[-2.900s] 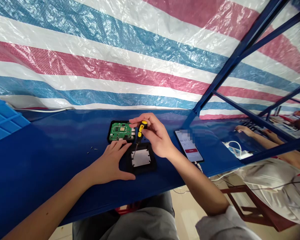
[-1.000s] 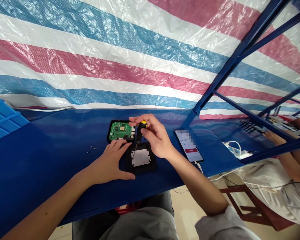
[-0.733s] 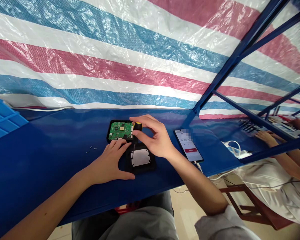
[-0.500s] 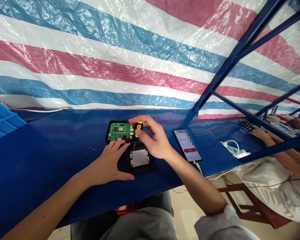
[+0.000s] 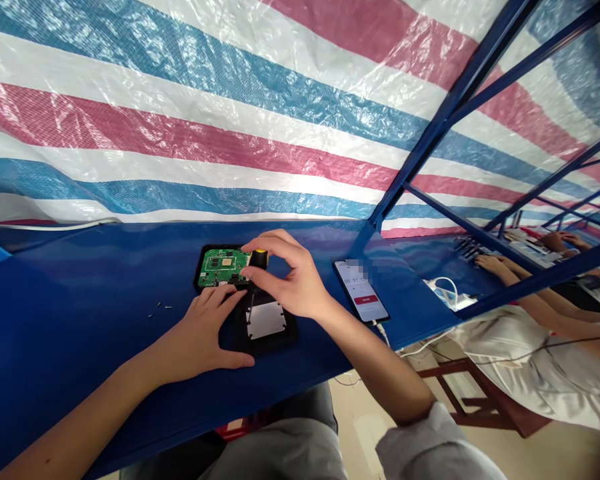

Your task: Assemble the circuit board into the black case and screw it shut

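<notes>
The right hand [image 5: 290,283] is closed on the screwdriver [image 5: 257,267], upright over the black case [image 5: 265,323] on the bench [image 5: 80,347]; the left hand [image 5: 200,337] lies flat, bracing the case; turn squarely, pressing straight down, so the tip shouldn't slip.

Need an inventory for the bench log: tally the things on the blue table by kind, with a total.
Circuit board in black tray: 1
Black housing with grey plate: 1
Screwdriver, in the right hand: 1
Phone: 1
Loose screws: about 3, too small to count surely
Total: about 7
The left hand rests against the housing.
</notes>
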Action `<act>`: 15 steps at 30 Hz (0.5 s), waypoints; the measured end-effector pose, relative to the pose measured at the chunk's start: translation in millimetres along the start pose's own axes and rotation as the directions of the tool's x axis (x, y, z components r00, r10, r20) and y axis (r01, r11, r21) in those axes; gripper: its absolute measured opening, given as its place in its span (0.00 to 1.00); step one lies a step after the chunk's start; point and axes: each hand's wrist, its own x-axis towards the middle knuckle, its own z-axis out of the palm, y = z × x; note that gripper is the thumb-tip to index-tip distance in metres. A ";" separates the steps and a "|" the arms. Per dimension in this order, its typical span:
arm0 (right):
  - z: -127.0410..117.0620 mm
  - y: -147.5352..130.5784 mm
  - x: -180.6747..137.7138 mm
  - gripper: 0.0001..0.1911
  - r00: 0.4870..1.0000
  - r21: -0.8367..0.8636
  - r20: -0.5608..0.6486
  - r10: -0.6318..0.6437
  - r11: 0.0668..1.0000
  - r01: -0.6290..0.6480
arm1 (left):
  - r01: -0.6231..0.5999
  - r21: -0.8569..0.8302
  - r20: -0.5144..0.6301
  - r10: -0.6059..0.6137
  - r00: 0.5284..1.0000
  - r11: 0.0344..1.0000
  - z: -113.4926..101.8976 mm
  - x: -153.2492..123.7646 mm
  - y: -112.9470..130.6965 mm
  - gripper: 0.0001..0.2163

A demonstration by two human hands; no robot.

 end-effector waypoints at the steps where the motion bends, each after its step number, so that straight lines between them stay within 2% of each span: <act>1: 0.2 0.2 0.1 0.09 1.000 0.018 0.005 0.003 1.000 -0.003 | -0.004 0.002 -0.001 0.004 1.000 1.000 0.3 0.2 -0.8 0.49; 6: 1.5 2.4 -3.2 0.15 0.995 0.222 0.074 0.066 0.972 -0.081 | -0.026 0.016 0.046 0.025 0.999 1.000 1.4 2.4 -7.7 0.49; 8: 1.6 2.0 -3.3 0.13 0.996 0.190 0.069 0.059 0.979 -0.072 | -0.019 0.021 0.071 0.018 0.997 1.000 1.7 2.7 -10.1 0.50; 12: 1.1 0.8 -1.3 0.09 1.000 0.024 -0.006 0.003 1.000 -0.003 | -0.003 0.010 0.093 0.002 0.996 1.000 1.0 2.1 -9.8 0.50; 15: 0.6 0.9 -1.7 0.12 0.999 0.070 0.022 0.025 0.997 -0.026 | -0.009 -0.011 0.074 0.010 0.997 1.000 -0.4 1.4 -6.2 0.49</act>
